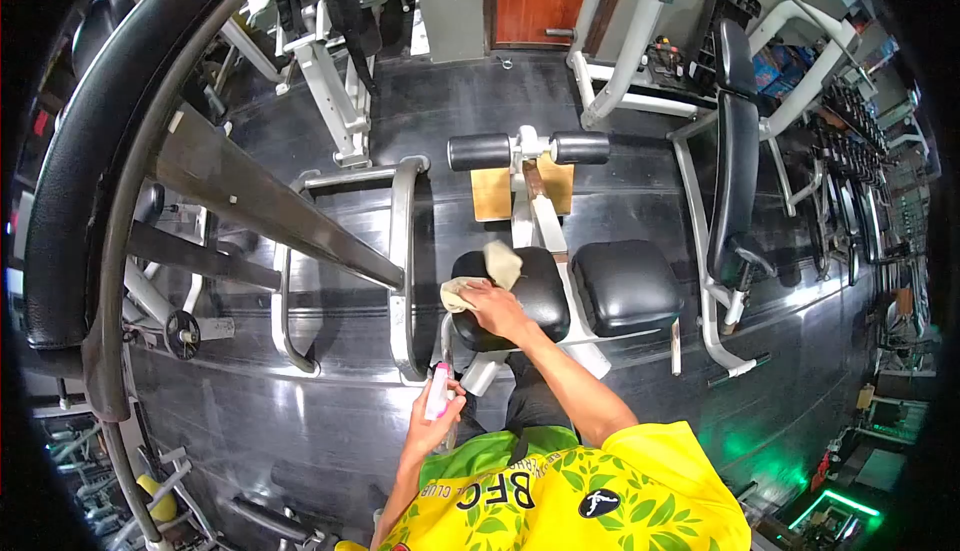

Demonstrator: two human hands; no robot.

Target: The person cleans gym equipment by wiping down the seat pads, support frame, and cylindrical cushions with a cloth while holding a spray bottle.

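Note:
My right hand (498, 309) presses a pale cream cloth (460, 295) onto the left black padded seat (545, 296) of a gym machine. A loose corner of the cloth stands up above the fingers. Lower down, near my body, my left hand (428, 419) grips a spray bottle (438, 391) with a pink and white head; its lower part is mostly hidden by my hand and shirt. Beside the wiped pad sits a second black padded seat (627, 287), which neither hand touches. Beyond both seats are two black foam rollers (580, 148) on a white post.
A metal frame with a long black pad (95, 166) rises close on the left, its grey tube legs (402, 271) near the seat. To the right stands an upright bench (735, 171). A wooden board (490, 196) lies under the rollers on the dark floor.

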